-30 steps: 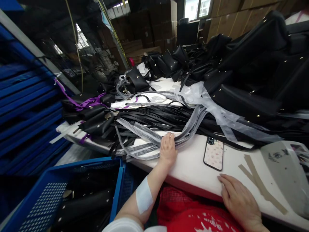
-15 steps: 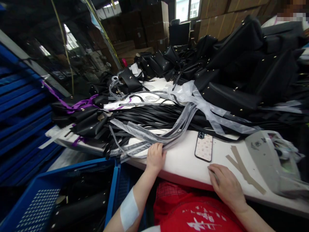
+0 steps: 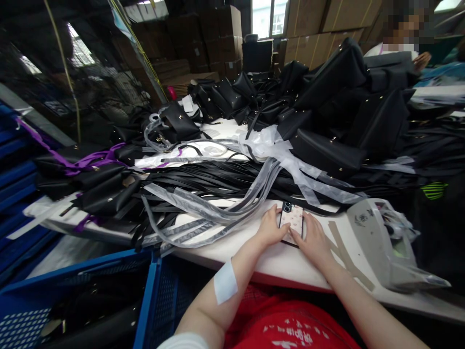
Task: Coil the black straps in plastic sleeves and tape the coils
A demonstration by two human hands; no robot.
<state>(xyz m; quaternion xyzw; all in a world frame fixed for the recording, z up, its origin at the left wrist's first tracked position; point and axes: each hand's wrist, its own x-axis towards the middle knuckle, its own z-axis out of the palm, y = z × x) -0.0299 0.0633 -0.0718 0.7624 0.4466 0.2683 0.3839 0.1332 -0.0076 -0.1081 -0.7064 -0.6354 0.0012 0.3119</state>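
A phone (image 3: 293, 218) in a pale patterned case lies back up on the white tabletop (image 3: 269, 261). My left hand (image 3: 272, 227) grips its left edge, thumb across the lower part of the case. On the opposite edge my right hand (image 3: 312, 236) has its fingers along the side and its thumb on the lower corner. Left of the phone run plastic-wrapped straps (image 3: 240, 211), beside a thick bundle of bare black straps (image 3: 207, 174). To the right of my right hand lie brown strips (image 3: 345, 252), apart from it.
Black bags (image 3: 327, 145) are heaped across the back and right. A cut-open grey container (image 3: 374, 242) stands at the right edge. At lower left a blue crate (image 3: 145, 295) holds black items. A person (image 3: 388, 48) is beyond the heap.
My left hand has left the wrapped straps and moved right to the phone. My right hand has come up from the table edge onto the phone's other side. The view has shifted right.
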